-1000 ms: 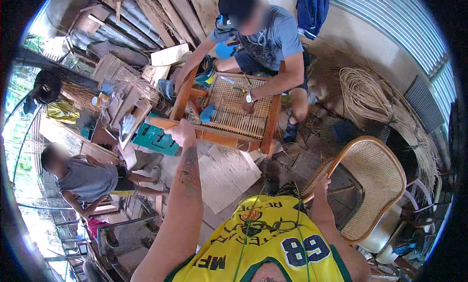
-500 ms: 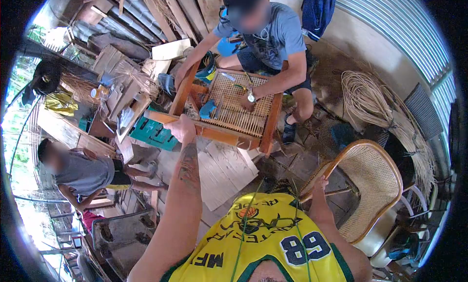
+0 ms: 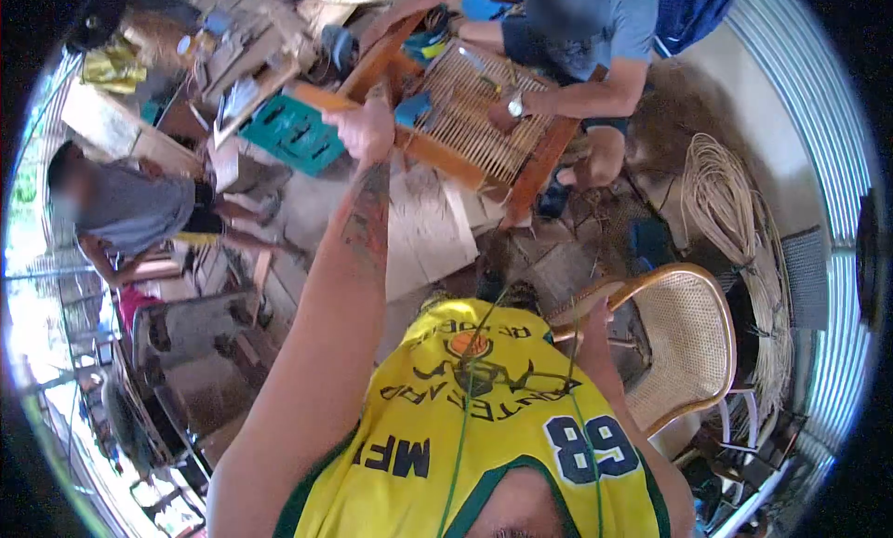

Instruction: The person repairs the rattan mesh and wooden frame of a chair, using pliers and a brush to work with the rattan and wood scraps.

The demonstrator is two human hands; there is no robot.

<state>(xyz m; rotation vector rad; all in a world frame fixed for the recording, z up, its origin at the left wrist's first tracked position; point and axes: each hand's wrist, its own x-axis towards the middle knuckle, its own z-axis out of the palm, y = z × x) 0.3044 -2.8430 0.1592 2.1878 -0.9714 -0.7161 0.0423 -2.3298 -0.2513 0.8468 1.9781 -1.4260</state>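
Note:
My left hand [image 3: 365, 129] is wrapped round the near corner of a wooden frame [image 3: 445, 162] with woven cane strips across it. My right hand [image 3: 598, 317] grips the curved rim of a cane chair [image 3: 684, 338] at my right side. A person in a grey shirt [image 3: 595, 36] sits across the frame, one hand [image 3: 505, 115] on the cane strips. On the weaving lies a blue object [image 3: 412, 109], too blurred to name.
A green case [image 3: 294, 133] lies left of the frame. Another person [image 3: 139, 203] is at the far left. Cane coils [image 3: 721, 199] hang at the right. Flat boards [image 3: 428, 226] cover the floor below the frame.
The view has shifted, so the frame and seated person appear higher. The wooden frame looks more tilted in my left hand. My right hand still grips the chair rim.

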